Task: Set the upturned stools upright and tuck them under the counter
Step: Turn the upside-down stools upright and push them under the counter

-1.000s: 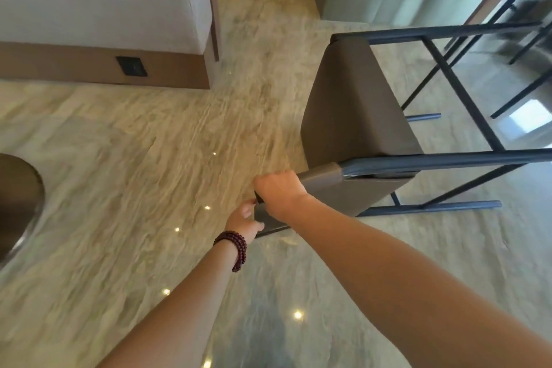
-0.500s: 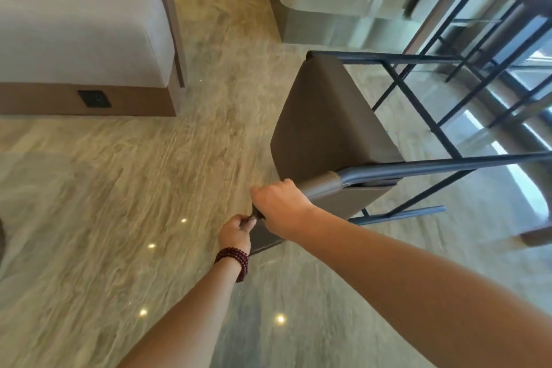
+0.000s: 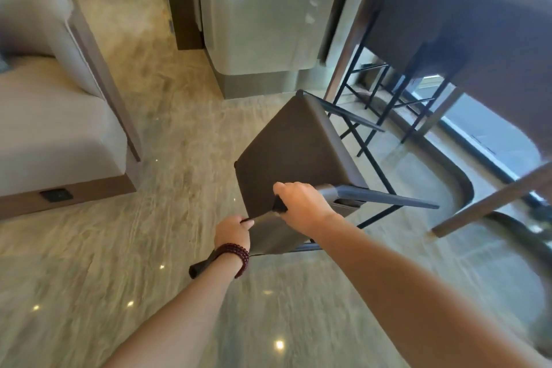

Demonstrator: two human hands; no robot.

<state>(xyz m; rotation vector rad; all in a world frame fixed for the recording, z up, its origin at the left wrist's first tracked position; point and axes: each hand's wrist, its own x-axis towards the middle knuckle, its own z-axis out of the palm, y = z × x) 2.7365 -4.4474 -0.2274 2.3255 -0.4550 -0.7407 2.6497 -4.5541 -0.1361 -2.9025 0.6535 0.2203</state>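
Note:
A brown stool [image 3: 294,152] with thin black metal legs hangs tilted in the middle of the head view, its seat turned toward me and its legs pointing right and away. My right hand [image 3: 301,203] grips the seat's near edge where a leg joins it. My left hand [image 3: 233,233], with a dark red bead bracelet on the wrist, grips a black leg at the seat's lower left corner. The brown counter [image 3: 466,18] stands at the upper right, and another stool's black legs [image 3: 385,92] show underneath it.
A beige sofa [image 3: 56,116] with a brown base fills the left. A pale cabinet [image 3: 263,18] with a grey plinth stands behind the stool. Glossy marble floor [image 3: 119,248] spreads below. The counter's slanted wooden legs [image 3: 484,206] and a dark curved floor rim lie at right.
The stool has turned in both hands, its legs swinging away from me toward the counter. My view has lifted and shifted right, bringing the counter and the stool under it into sight.

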